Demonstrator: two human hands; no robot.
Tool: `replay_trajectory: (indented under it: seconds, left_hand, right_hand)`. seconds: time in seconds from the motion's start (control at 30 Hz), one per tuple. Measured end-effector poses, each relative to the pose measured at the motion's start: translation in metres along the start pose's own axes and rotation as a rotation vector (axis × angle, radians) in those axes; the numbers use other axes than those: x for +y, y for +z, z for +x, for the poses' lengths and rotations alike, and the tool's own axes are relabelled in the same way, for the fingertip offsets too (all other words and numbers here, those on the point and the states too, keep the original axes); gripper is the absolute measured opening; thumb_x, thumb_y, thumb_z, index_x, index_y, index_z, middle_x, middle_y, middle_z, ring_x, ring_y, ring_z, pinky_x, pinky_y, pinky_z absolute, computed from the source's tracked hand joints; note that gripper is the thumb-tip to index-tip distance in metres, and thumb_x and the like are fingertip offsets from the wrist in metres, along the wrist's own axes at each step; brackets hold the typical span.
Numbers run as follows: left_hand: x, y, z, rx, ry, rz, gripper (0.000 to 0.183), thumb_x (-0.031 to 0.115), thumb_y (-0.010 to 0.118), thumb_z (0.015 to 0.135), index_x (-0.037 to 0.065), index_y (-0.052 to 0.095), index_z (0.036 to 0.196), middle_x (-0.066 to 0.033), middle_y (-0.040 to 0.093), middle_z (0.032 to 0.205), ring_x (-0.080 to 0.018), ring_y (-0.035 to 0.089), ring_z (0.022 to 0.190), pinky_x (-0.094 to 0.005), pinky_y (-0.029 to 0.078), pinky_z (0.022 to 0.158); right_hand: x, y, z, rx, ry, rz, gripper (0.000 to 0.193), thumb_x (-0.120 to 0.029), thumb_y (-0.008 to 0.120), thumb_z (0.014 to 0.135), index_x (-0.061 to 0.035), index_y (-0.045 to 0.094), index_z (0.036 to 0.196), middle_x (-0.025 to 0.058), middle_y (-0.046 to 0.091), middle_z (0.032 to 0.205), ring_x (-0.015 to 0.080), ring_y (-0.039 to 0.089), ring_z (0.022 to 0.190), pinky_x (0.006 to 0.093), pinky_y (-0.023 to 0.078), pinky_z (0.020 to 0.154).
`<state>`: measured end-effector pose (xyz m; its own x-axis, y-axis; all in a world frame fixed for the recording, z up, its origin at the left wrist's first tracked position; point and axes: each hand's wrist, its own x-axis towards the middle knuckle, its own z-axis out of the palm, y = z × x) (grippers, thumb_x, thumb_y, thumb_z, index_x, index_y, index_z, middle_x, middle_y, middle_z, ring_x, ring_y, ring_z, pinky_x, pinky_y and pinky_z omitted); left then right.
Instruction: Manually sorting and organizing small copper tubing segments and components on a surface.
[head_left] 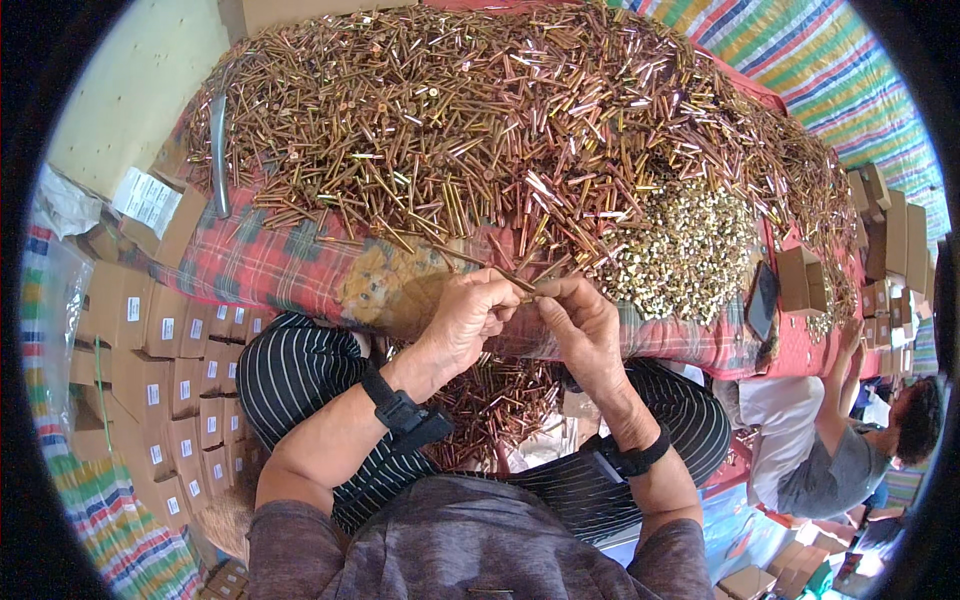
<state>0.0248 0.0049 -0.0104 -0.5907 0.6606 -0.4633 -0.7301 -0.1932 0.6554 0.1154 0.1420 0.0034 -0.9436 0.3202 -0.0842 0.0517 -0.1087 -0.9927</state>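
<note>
The left hand (468,318) and the right hand (580,322) meet at the near edge of the plaid-covered table (270,262), fingertips pinched together on one long brass-coloured screw (512,279) whose lower end is buried between the fingers, so how each hand grips it is hard to make out. Behind them a huge heap of loose screws (480,120) hides most of the cloth, with a paler pile of small nuts (685,245) at its right. More screws (495,400) lie in the lap, partly hidden by the wrists, and another person (840,430) at the right is cut off by the dark rim.
</note>
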Motion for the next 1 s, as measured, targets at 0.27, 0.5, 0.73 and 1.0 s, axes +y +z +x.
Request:
replay_trajectory:
  seconds: [0.27, 0.5, 0.73, 1.0]
  left_hand:
    - [0.0, 0.004, -0.002, -0.003, 0.047, 0.032, 0.001, 0.002, 0.057, 0.076, 0.003, 0.057, 0.076, 0.0015, 0.048, 0.061, -0.0036, 0.037, 0.048, -0.0171, 0.027, 0.043]
    - [0.001, 0.003, -0.003, -0.009, 0.152, 0.195, 0.007, 0.003, 0.058, 0.075, 0.005, 0.058, 0.069, 0.0031, 0.048, 0.058, -0.0033, 0.039, 0.05, -0.0187, 0.027, 0.044]
    - [-0.003, 0.006, -0.005, -0.022, 0.341, 0.358, 0.007, 0.002, 0.058, 0.075, 0.005, 0.057, 0.068, 0.0033, 0.049, 0.06, -0.0033, 0.04, 0.052, -0.018, 0.028, 0.046]
    - [-0.003, 0.0, -0.009, -0.052, 0.277, 0.31, 0.007, 0.003, 0.058, 0.075, 0.005, 0.057, 0.068, 0.003, 0.05, 0.061, -0.0031, 0.041, 0.053, -0.0184, 0.029, 0.047]
  right_hand:
    - [0.006, 0.006, -0.005, 0.041, -0.081, -0.073, 0.008, -0.005, 0.056, 0.091, -0.0008, 0.057, 0.098, -0.002, 0.058, 0.082, 0.0039, 0.052, 0.074, 0.019, 0.044, 0.066]
    - [-0.005, 0.006, -0.005, 0.023, -0.222, -0.583, 0.013, -0.011, 0.058, 0.09, 0.0007, 0.054, 0.092, 0.006, 0.053, 0.067, 0.0111, 0.046, 0.06, 0.0268, 0.041, 0.055]
    - [-0.004, 0.0, -0.004, -0.021, -0.015, -0.582, 0.02, -0.018, 0.055, 0.093, 0.0001, 0.055, 0.083, 0.0027, 0.047, 0.059, 0.01, 0.039, 0.055, 0.0281, 0.037, 0.05]
    - [-0.012, 0.008, -0.009, -0.031, -0.146, -0.557, 0.024, -0.021, 0.053, 0.094, 0.0008, 0.057, 0.085, 0.0029, 0.051, 0.065, 0.0098, 0.045, 0.061, 0.0274, 0.04, 0.054]
